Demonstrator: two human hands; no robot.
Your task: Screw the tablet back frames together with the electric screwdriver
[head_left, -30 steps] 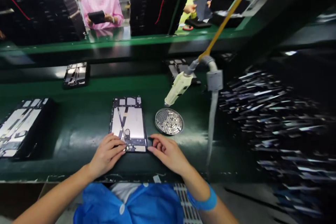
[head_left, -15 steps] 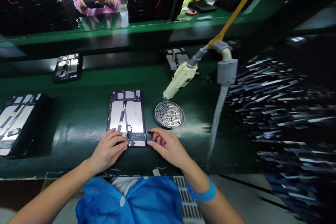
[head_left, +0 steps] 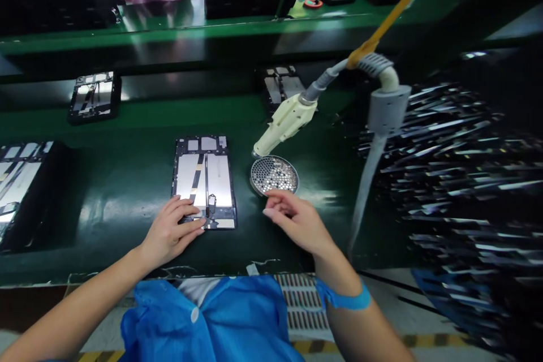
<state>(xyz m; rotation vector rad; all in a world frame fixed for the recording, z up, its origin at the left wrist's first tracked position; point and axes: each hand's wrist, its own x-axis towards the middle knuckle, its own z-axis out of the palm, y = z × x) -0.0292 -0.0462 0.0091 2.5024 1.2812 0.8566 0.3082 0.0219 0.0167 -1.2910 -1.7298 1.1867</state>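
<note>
One round perforated dish (head_left: 274, 175) holds small screws; right hand (head_left: 297, 220) loosely curled, empty, beside it; left hand (head_left: 169, 232) flat on tablet chassis (head_left: 205, 180).

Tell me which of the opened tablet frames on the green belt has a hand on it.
The middle frame, beside the round screw dish: the left hand presses its near edge. The frames at far left, back left and back centre lie untouched.

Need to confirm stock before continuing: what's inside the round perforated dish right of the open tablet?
The round dish holds many tiny shiny pieces, probably screws, scattered over its perforated floor. The right hand hovers at its near rim, hiding a little of that edge.
</note>
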